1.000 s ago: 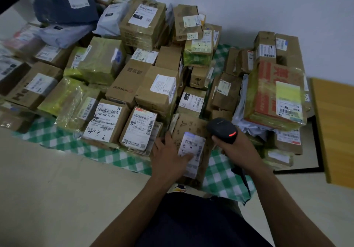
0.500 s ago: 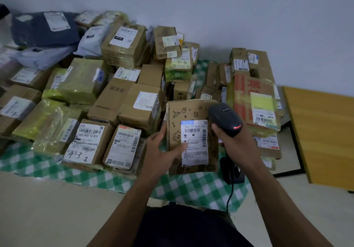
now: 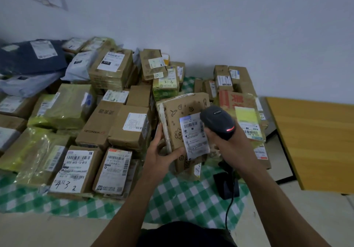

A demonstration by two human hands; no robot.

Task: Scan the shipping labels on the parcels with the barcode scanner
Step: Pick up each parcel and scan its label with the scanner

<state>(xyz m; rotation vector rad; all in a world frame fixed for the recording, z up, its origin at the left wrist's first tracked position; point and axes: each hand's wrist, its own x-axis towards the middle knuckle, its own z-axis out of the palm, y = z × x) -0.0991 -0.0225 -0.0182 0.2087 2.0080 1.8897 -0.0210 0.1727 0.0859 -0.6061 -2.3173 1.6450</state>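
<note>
My left hand (image 3: 161,153) grips a brown cardboard parcel (image 3: 183,110) printed with cartoon drawings, holding it upright above the green checked cloth (image 3: 183,195). Its white shipping label (image 3: 194,135) faces me. My right hand (image 3: 225,144) grips a black barcode scanner (image 3: 217,121) with a red light lit, its head close over the label's upper right corner. The scanner's cable (image 3: 228,214) hangs down toward my lap.
Many labelled parcels cover the cloth: a box marked 432 (image 3: 74,170) at front left, yellow-wrapped packs (image 3: 63,107), grey and dark mailer bags (image 3: 30,59) at the back left, a red-printed box (image 3: 241,112) at right. A wooden table (image 3: 314,141) stands right.
My left hand has lifted the cartoon parcel off the cloth and stood it up to face me. My right hand brought the scanner in over the label. The camera view tilted upward.
</note>
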